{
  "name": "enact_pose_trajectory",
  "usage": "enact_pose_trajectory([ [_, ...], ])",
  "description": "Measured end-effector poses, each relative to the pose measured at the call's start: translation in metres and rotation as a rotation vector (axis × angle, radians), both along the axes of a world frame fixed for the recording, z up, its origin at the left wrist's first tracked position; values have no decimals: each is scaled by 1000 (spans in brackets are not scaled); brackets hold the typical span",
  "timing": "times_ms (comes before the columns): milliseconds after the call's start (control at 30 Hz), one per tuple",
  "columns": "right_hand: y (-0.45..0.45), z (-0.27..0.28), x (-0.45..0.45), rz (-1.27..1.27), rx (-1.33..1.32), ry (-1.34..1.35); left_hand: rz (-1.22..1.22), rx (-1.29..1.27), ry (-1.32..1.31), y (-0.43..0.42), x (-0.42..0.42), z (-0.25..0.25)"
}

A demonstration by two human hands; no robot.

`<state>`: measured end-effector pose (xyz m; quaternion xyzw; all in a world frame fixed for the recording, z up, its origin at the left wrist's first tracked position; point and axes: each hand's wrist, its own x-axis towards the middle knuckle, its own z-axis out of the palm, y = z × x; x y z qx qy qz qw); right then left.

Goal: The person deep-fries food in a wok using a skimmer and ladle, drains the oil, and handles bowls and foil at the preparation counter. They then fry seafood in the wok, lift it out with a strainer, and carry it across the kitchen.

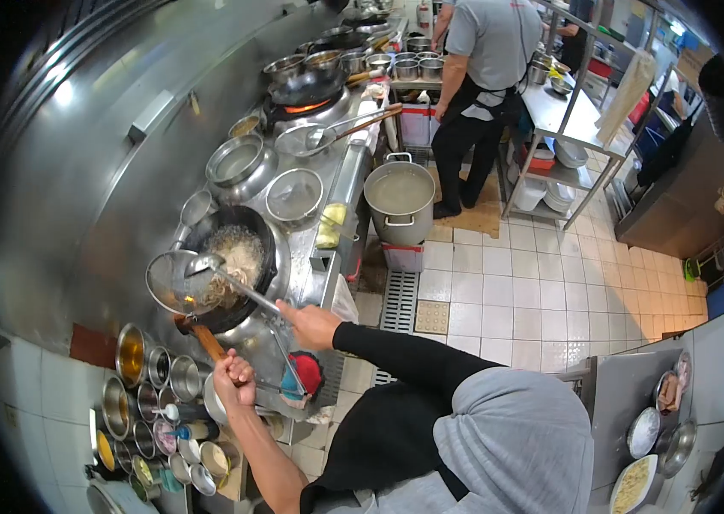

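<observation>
My right hand (311, 325) is closed around the long handle of a metal ladle (246, 291), whose bowl is over the left side of a dark wok (268, 248). Bubbling, foamy liquid (238, 248) and brownish strips of food (223, 295) are in the wok. A round mesh strainer (167, 278) overlaps the wok's left rim. My left hand (235, 381) is wrapped round a thick wooden handle (206, 339) at the wok's near edge. I cannot tell whether that handle belongs to the wok or the strainer.
Several metal seasoning pots (131, 353) stand at lower left. Behind the wok are another strainer (293, 195), a metal bowl (236, 160) and a second wok (306, 86) over a glowing burner. A large stockpot (399, 197) stands right of the range. A co-worker (490, 77) stands farther back.
</observation>
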<state>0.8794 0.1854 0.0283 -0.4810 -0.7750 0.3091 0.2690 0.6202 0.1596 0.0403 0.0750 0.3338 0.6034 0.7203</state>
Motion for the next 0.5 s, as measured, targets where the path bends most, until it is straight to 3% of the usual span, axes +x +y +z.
enact_pose_trajectory([
  [100, 38, -57, -35, 8, 117, 71, -9, 26, 68, -2, 7, 9],
  [267, 73, -28, -61, 11, 75, 17, -35, 41, 142, 0, -1, 7],
  [500, 33, 2, -31, 7, 127, 155, 0, 22, 293, 4, -13, 24],
])
